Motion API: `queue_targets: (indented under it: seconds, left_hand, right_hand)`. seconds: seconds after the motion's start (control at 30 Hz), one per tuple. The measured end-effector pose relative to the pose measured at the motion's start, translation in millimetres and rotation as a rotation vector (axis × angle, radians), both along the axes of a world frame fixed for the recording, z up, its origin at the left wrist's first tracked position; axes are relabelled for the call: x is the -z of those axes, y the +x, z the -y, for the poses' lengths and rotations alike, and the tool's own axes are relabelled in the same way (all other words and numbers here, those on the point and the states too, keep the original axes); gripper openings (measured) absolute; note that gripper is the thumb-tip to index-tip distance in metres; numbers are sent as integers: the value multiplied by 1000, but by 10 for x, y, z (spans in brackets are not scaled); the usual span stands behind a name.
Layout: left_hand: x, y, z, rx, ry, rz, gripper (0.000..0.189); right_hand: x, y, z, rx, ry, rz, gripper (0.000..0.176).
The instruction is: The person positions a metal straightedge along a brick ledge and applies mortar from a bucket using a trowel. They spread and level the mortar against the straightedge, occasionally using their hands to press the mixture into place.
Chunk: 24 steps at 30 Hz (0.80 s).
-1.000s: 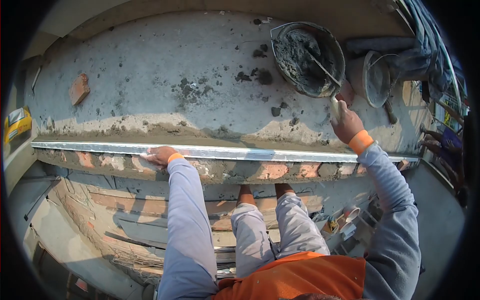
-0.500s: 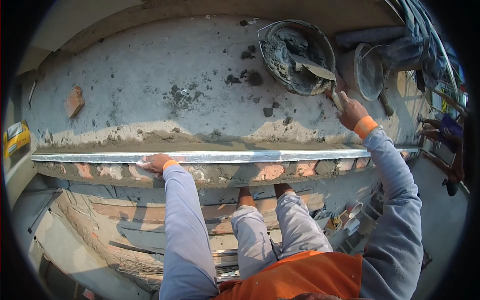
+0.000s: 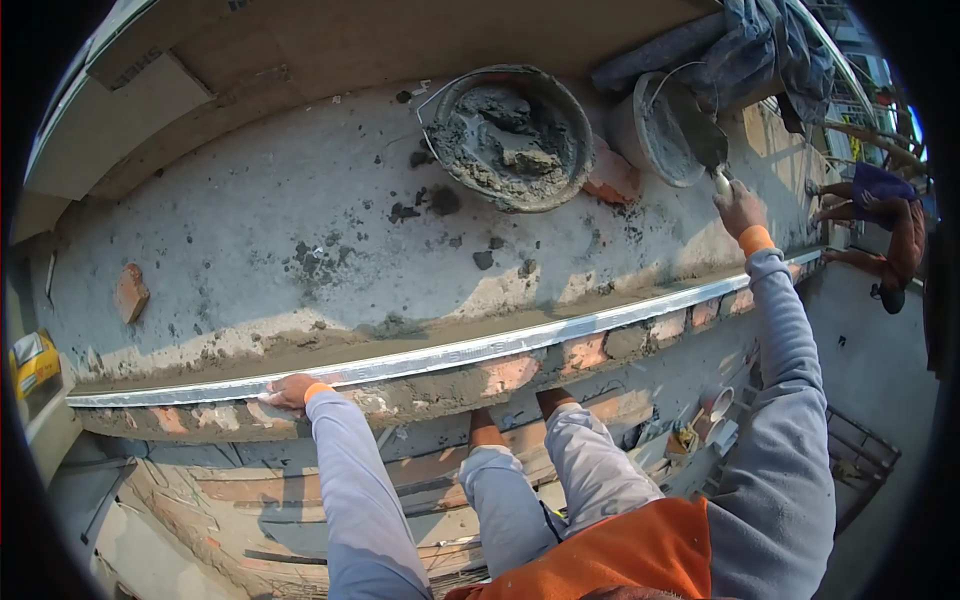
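Note:
A long metal straightedge (image 3: 480, 349) lies along the edge of a brick wall (image 3: 512, 374), next to a strip of grey mortar (image 3: 330, 362). My left hand (image 3: 291, 390) grips its front side towards the left end. In my right hand (image 3: 741, 208) is the handle of a trowel (image 3: 710, 145). Its blade is over the smaller bucket (image 3: 640, 135), which looks to hold grey water. Wet mortar fills much of the larger bucket (image 3: 515, 190) to the left of it.
A broken brick (image 3: 131, 293) lies on the mortar-spattered slab at left, and another brick piece (image 3: 611, 175) sits between the buckets. Dark sheeting (image 3: 770, 55) is bunched at the back right. Another person (image 3: 895, 225) is at the far right. A yellow bag (image 3: 35, 365) stands at far left.
My right hand has moved the trowel from the mortar bucket to the smaller bucket. My left hand stays on the straightedge. The view has turned and shifted right.

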State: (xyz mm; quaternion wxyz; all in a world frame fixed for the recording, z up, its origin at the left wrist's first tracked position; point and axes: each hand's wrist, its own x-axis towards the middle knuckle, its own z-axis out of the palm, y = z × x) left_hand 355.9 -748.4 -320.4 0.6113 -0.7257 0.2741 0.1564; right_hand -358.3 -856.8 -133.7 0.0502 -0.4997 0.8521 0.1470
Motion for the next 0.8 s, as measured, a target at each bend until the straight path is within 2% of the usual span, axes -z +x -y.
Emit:
queue_targets:
  seconds: [0.03, 0.13, 0.2, 0.27, 0.3, 0.33, 0.43, 0.57, 0.63, 0.73, 0.8]
  left_hand:
    - [-154, -74, 88, 37, 15, -31, 49]
    - [-172, -119, 134, 45, 17, -37, 50]
    - [-152, -89, 120, 14, 5, -15, 50]
    - [-178, -103, 131, 9, 20, -23, 49]
    - [-204, -88, 170, 13, 61, -35, 49]
    - [-105, -46, 140, 2, 50, -32, 49]
    - [132, 131, 0, -31, -20, 27, 49]
    - [-51, -19, 79, 5, -19, 7, 55]
    - [-216, -133, 181, 1, -23, 3, 57]
    - [-338, -153, 238, -186, 29, 7, 46]
    - [326, 209, -142, -999, -1762, 211, 45]
  right_hand:
    - [63, 7, 131, -29, 84, -181, 41]
    - [354, -59, 315, -63, 108, -293, 44]
    - [540, 13, 342, -87, 101, -251, 38]
    - [654, 151, 481, 146, 125, 170, 36]
    - [616, 174, 494, 297, 152, 283, 43]
    - [567, 172, 514, 284, 143, 287, 43]
    - [539, 34, 410, 694, 0, 711, 42]
    - [353, -147, -12, 693, -129, 878, 37]
    - [236, -224, -178, 646, -154, 868, 36]
    - [-19, -129, -347, 596, -186, 850, 34]
    - [-258, 47, -399, 582, -190, 839, 33]
